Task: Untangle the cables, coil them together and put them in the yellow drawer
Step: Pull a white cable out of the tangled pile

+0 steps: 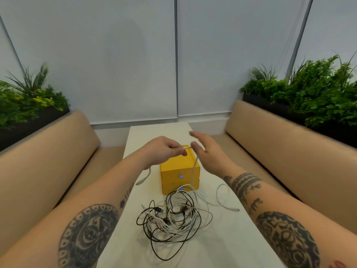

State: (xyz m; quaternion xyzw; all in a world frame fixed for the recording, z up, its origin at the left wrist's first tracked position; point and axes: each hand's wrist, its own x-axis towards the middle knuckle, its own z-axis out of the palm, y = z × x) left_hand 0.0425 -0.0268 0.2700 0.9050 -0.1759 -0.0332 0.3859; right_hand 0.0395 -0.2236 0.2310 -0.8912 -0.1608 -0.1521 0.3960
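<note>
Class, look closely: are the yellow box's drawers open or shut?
Shut. Both fronts of the yellow wooden drawer box sit flush, blue knobs facing us, nothing pulled out.

At frame centre, the left hand (164, 149) pinches a white cable (194, 171) above the yellow drawer box (179, 171); the right hand (208, 151) is spread open. Tangled cables (172, 219) lie on the worktop (222, 238) below.

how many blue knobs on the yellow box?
2: one round blue knob on the upper front of the yellow wooden drawer box, one on the lower drawer, partly behind cables.
</note>
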